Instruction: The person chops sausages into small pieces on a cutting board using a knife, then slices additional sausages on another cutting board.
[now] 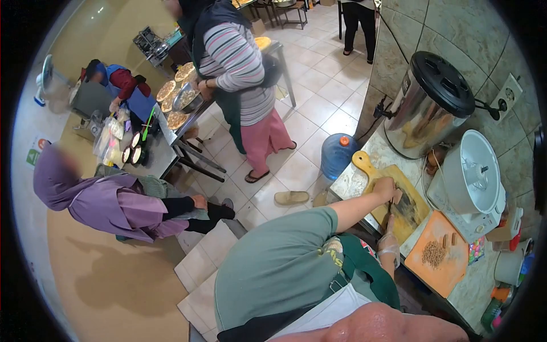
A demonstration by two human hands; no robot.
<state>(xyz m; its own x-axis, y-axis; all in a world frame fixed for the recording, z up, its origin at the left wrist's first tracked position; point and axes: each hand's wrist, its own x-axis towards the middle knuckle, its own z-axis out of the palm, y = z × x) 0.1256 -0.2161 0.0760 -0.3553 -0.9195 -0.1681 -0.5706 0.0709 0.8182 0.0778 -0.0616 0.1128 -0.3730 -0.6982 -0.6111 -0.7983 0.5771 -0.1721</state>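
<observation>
On a yellow wooden cutting board (pixel 416 199) with a dark worn middle, my left hand (pixel 384 188) is closed, its fingers pressed on a small pinkish-brown piece that looks like sausage (pixel 397 196). My right hand (pixel 389 243), in a clear plastic glove, grips a knife (pixel 390 216) whose blade lies over the board's near side, close to the left fingers. Beside it, an orange cutting board (pixel 436 276) carries a heap of small chopped brown bits (pixel 434 254) and a few short brown sausage sticks (pixel 449 239).
A steel urn (pixel 421 114) and a white machine with a round bowl (pixel 477 174) back the counter. A blue water bottle (pixel 338 157) stands on the floor. Three co-workers are left of me, around a metal table (pixel 162 151) with topped flatbreads; another person's legs (pixel 359 28) show farther back.
</observation>
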